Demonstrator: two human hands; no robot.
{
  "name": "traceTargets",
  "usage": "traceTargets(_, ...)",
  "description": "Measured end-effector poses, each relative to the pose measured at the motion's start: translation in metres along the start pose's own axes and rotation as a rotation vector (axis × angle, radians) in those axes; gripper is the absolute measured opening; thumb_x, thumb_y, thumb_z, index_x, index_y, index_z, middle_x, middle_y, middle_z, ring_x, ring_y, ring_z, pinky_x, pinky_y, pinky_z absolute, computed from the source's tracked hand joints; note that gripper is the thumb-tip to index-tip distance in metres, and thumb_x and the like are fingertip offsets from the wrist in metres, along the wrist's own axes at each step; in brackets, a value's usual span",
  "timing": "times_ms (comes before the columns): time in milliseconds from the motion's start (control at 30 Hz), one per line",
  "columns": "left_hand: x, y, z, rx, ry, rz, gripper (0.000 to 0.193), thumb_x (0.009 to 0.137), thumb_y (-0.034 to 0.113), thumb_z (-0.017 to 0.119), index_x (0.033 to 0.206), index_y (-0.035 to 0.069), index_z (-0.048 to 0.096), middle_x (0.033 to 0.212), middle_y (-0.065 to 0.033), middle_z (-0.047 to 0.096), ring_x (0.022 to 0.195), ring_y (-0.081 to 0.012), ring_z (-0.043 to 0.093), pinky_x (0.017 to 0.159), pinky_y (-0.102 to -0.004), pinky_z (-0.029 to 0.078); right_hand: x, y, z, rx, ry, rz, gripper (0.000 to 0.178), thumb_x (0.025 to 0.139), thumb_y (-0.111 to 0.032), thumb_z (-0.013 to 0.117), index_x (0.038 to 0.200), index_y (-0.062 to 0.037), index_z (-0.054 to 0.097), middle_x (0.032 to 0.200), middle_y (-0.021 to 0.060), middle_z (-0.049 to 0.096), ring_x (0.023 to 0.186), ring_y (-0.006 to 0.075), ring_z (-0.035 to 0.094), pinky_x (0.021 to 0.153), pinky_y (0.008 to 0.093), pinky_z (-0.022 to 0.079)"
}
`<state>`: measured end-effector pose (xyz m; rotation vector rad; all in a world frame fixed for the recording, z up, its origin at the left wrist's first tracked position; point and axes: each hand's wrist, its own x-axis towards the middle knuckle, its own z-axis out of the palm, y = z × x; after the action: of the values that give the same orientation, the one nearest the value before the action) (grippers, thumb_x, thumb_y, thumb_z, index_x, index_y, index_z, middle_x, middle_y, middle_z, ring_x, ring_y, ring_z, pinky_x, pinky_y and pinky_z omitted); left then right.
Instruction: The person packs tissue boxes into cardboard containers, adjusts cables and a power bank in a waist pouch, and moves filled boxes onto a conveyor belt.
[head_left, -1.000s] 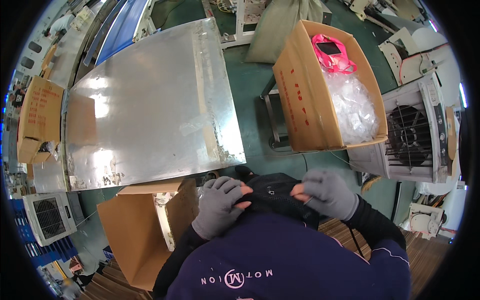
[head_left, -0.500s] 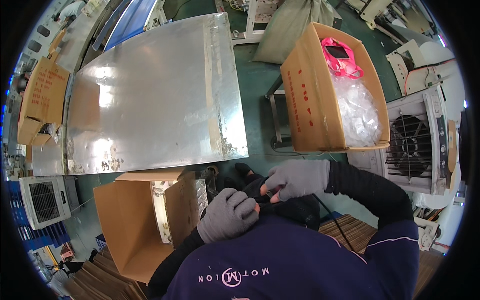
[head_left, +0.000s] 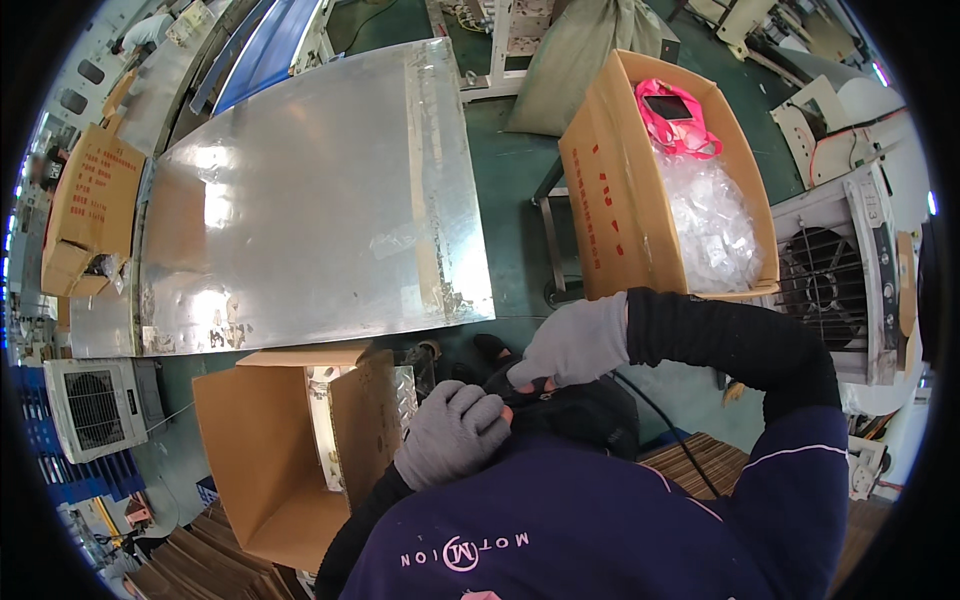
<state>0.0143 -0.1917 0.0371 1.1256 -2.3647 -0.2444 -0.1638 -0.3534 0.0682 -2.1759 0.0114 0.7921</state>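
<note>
Both my hands wear grey gloves with bare fingertips and are close together over my lap. My left hand [head_left: 455, 430] is closed at the front of my dark blue top [head_left: 590, 500], its fingers curled in; what they grip, if anything, is hidden. A little farther and to the right, my right hand [head_left: 575, 343] has its fingers bent down, thumb and fingertips together at the black cloth [head_left: 585, 415] on my lap. Anything small between them is too hidden to name. A black cable [head_left: 655, 408] runs from beside my lap toward the lower right.
A metal-topped table [head_left: 310, 200] stands ahead. An open carton [head_left: 255, 460] is at my left. At the right, another carton [head_left: 620, 190] holds clear plastic pieces [head_left: 708, 225] and a pink bag [head_left: 665, 125] with a phone on it. Stacked cardboard [head_left: 700, 460] lies at my right, near a fan unit [head_left: 820, 280].
My right hand has moved slightly left and up, its fingers now lower over the black cloth. My left hand stays nearly in place. The view has shifted a little.
</note>
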Motion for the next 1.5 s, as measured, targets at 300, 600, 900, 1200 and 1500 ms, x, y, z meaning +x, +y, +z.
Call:
traceTargets(300, -0.004, 0.002, 0.0, -0.013, 0.031, -0.005, 0.007, 0.074, 0.008, 0.068, 0.078, 0.01, 0.062, 0.077, -0.0016, 0.053, 0.073, -0.0195, 0.056, 0.067, -0.0349, 0.045, -0.001, -0.009, 0.0, -0.08, 0.101, -0.187, 0.017, 0.088, -0.016, 0.052, 0.102, -0.0138, 0.06, 0.087, 0.0087, 0.063, 0.083, 0.0307, 0.063, 0.07, 0.0408, 0.05)
traceTargets(600, -0.007, 0.005, 0.003, -0.016, 0.072, -0.019, 0.008, 0.074, 0.009, 0.067, 0.08, 0.008, 0.061, 0.077, -0.0023, 0.053, 0.073, -0.02, 0.055, 0.067, -0.0349, 0.044, -0.017, 0.008, 0.021, 0.154, 0.297, -0.351, 0.018, 0.087, -0.016, 0.06, 0.104, -0.0112, 0.062, 0.097, 0.0041, 0.063, 0.082, 0.0256, 0.064, 0.071, 0.0366, 0.051)
traceTargets(900, -0.003, 0.009, -0.001, -0.008, 0.026, -0.019, 0.007, 0.075, 0.008, 0.066, 0.076, 0.008, 0.06, 0.075, -0.0027, 0.052, 0.073, -0.0204, 0.055, 0.067, -0.0347, 0.044, -0.029, -0.017, 0.021, 0.096, 0.319, 0.003, 0.012, 0.085, -0.013, 0.057, 0.09, -0.0037, 0.062, 0.089, 0.0105, 0.065, 0.085, 0.0269, 0.065, 0.072, 0.0375, 0.051)
traceTargets(1200, -0.003, 0.011, -0.002, -0.004, 0.004, -0.089, 0.009, 0.072, 0.008, 0.067, 0.077, 0.01, 0.06, 0.072, -0.0021, 0.054, 0.073, -0.0209, 0.059, 0.068, -0.0355, 0.046, -0.092, -0.074, 0.053, -0.237, 0.17, 0.374, 0.01, 0.081, -0.014, 0.057, 0.084, -0.0049, 0.06, 0.075, 0.01, 0.063, 0.071, 0.0277, 0.067, 0.058, 0.0382, 0.054)
traceTargets(1500, 0.041, -0.008, -0.03, -0.628, -0.326, -0.638, 0.029, 0.082, 0.015, 0.069, 0.108, 0.004, 0.061, 0.07, -0.0067, 0.053, 0.067, -0.0228, 0.056, 0.064, -0.0328, 0.046, -0.103, -0.101, 0.164, 0.029, 0.284, 0.536, 0.012, 0.082, -0.017, 0.056, 0.083, -0.005, 0.058, 0.071, 0.0115, 0.063, 0.066, 0.031, 0.066, 0.056, 0.0399, 0.053)
